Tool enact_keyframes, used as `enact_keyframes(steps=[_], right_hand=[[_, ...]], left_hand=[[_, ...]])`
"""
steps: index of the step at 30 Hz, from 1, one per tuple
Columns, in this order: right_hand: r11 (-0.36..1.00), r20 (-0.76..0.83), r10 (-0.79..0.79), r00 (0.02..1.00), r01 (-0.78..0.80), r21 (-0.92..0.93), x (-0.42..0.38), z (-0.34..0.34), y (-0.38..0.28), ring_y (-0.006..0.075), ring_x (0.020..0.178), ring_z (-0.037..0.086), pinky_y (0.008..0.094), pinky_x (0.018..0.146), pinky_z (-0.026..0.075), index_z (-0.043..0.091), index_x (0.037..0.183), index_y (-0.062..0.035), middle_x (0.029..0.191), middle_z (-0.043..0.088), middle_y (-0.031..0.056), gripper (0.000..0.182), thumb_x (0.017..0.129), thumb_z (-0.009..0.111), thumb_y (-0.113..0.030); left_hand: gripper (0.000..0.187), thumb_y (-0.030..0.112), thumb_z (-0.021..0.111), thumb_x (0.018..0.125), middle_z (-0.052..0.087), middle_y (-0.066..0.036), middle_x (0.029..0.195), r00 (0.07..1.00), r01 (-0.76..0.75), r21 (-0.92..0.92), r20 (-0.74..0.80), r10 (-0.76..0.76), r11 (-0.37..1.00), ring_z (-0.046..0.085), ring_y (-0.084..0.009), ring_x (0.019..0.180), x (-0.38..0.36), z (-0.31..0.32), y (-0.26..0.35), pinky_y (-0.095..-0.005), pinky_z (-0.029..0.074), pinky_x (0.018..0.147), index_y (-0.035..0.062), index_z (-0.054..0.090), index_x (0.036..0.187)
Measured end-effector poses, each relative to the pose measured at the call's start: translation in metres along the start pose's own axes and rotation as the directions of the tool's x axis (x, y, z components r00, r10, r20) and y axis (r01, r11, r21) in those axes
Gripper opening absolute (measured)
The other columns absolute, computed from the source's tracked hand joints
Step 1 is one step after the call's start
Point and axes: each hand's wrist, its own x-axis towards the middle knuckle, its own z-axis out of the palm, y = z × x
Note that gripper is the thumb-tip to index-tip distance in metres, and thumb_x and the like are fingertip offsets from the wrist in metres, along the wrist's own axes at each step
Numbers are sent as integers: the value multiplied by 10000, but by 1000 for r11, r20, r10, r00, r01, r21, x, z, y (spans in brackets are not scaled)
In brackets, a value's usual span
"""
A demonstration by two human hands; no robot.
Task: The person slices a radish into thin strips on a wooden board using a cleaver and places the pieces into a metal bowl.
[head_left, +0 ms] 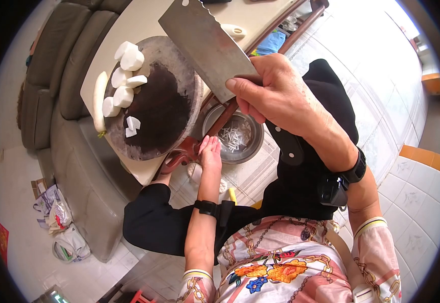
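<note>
My right hand (275, 93) is closed round the handle of a cleaver (204, 48), its broad grey blade raised over the right side of a round chopping board (151, 48). My left hand (211, 151) is lower, beside the table edge, with fingers stretched out and nothing visible in them. Several peeled white radish chunks (123, 96) lie along the board's left side, and a few small cut pieces (132, 125) sit on its dark wet middle. Next to the board rests a long, slim white radish (99, 103). Below, a metal bowl (256, 144) holds thin white strips.
The board stands on a pale table (96, 65) with dark red wooden legs. A white-handled tool (234, 31) lies behind the cleaver. A grey sofa (78, 166) is on the left. Plastic bags (68, 242) lie on the tiled floor.
</note>
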Motion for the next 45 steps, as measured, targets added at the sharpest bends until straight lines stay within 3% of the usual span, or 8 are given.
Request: enact_keyframes(steps=[6,13,18,22,25,33,40,45], right_hand=[[1000,-17,16,1000,-16,-16,-2,-1,-5,48,400,436,219,401,333,579,612,-10,456,485,-8,342,880,580,-222],[1000,-16,18,1000,-18,5,-2,-1,-3,49,397,432,223,396,329,577,605,-10,452,480,-9,350,875,583,-233],[999,-27,40,999,-39,3,-2,-2,-3,49,395,432,224,389,325,582,617,-5,454,482,-9,346,878,585,-232],[1000,-25,31,999,-31,5,-2,-3,-1,49,395,433,223,386,324,584,623,-4,457,485,-6,347,883,586,-233],[999,-13,50,999,-50,13,-2,-4,-1,48,401,445,221,389,332,584,625,-1,467,495,-3,344,886,590,-226],[987,-64,-123,990,116,-110,2,-3,12,46,416,472,218,397,352,581,637,13,491,521,6,333,889,590,-204],[984,-79,-130,988,118,-137,1,-4,11,48,408,465,219,395,350,584,639,14,487,520,8,333,887,584,-208],[989,-66,-84,994,75,-124,0,-5,7,50,404,459,220,391,343,585,629,10,482,513,9,339,881,586,-218]], left_hand=[[597,-269,445,612,559,-155,1086,999,-5,-50,-54,3,999,583,-234,993,24,-22,-12,-314,517,907,-56,513,1166],[441,-248,564,680,583,-91,934,1000,-26,0,0,26,1000,595,-198,825,33,-28,-20,-309,541,800,-32,555,1064],[389,-112,655,775,592,-111,1069,994,22,-41,-107,-26,999,597,-225,977,20,-10,-19,-334,532,862,-15,537,1133],[404,-13,646,835,572,-142,1210,996,41,-87,-73,-48,995,564,-259,1122,5,-4,-13,-379,501,943,-9,512,1217],[453,66,634,870,537,-161,1298,1000,10,33,1,-10,999,526,-286,1205,0,-4,-12,-405,471,987,-5,481,1291],[503,-146,556,811,531,-172,1289,989,-130,359,-16,146,924,594,-243,1121,-5,11,-16,-346,493,946,-18,490,1293],[495,-137,572,814,546,-183,1250,992,-127,273,47,119,954,605,-241,1092,-9,15,-16,-337,511,923,-47,470,1289],[459,-87,606,833,623,-154,1144,987,-61,411,-110,116,910,607,-214,1088,-29,37,-10,-331,494,939,-48,495,1276]])
